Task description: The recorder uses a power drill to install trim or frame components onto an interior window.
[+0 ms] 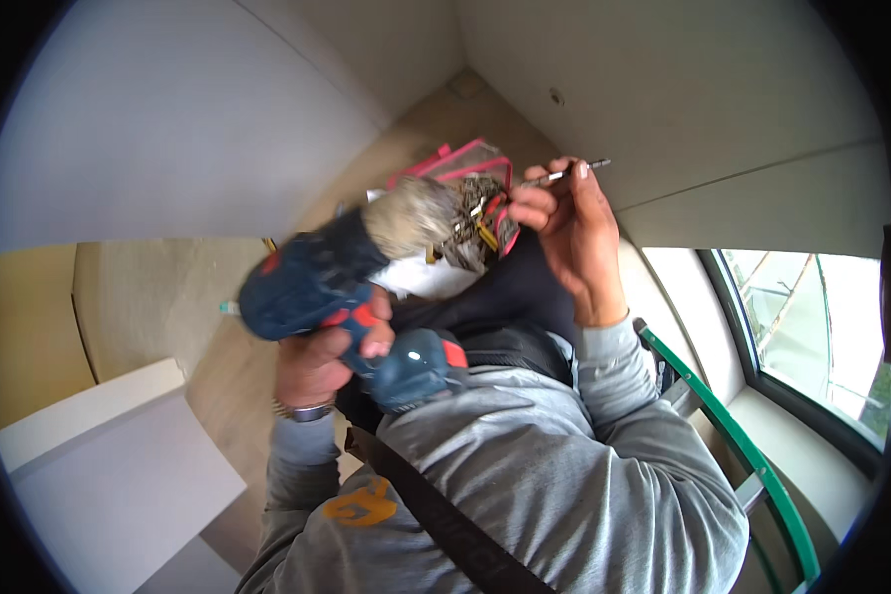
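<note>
My left hand (317,368) is wrapped round the handle of a blue and red cordless drill (302,282). The drill's beige front end is blurred and points toward the bag, and its battery rests close against my body. Raised in front of me, my right hand (586,243) pinches a thin metal driver bit (559,178) between thumb and fingers. The bit lies nearly level, its tip sticking out to the right. Beneath and between both hands is an open bag with red trim (485,148), full of loose screws (470,238) and small pieces.
Pale panels rise on the left and right and meet at a far corner. A green ladder (728,436) leans at my right, beside a dark-framed window (738,327). White boards (119,475) lie at the lower left on a wood-toned floor (223,396).
</note>
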Motion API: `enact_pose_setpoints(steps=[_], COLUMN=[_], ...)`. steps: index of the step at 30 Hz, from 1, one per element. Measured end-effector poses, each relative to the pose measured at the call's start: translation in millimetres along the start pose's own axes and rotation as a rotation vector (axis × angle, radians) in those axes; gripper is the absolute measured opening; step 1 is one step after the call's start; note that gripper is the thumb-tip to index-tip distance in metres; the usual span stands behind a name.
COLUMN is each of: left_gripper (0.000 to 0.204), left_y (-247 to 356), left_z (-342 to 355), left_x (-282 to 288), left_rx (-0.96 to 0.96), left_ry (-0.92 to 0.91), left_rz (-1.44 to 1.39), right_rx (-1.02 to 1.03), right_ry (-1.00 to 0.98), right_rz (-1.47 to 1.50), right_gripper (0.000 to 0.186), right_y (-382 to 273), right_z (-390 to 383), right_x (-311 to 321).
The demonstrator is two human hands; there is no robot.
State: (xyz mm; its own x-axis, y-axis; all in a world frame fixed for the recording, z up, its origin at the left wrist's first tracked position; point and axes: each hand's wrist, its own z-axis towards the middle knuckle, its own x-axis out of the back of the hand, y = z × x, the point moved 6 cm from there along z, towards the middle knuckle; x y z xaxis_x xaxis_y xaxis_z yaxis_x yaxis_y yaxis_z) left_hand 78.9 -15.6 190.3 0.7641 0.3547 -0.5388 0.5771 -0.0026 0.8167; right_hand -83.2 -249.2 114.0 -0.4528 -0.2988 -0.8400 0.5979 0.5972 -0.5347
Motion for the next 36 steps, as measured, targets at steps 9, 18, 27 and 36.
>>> enact_pose_setpoints(steps=[9,18,27,36], left_gripper=[0.06,0.043,0.03,0.03], left_y=[-27.2,-34.3,-48.0,-52.7], left_z=[14.5,21.3,23.2,19.5], left_x=[-23.7,-26.3,-27.4,-19.6], left_rx=[0.072,0.063,0.102,0.133], left_ry=[-0.283,-0.346,-0.324,-0.303], left_rz=[-0.266,-0.395,-0.42,-0.469], right_rx=[0.295,0.305,0.473,0.443], right_ry=[-0.357,-0.193,-0.127,-0.081], right_rz=[0.107,0.138,0.117,0.05], right_gripper=[0.036,0.038,0.037,0.037], right_y=[-29.6,-19.2,-19.5,-10.8], right_z=[-36.7,-9.3,-12.1,-15.8], right_x=[-126.3,-165.5,-163.5,-163.3])
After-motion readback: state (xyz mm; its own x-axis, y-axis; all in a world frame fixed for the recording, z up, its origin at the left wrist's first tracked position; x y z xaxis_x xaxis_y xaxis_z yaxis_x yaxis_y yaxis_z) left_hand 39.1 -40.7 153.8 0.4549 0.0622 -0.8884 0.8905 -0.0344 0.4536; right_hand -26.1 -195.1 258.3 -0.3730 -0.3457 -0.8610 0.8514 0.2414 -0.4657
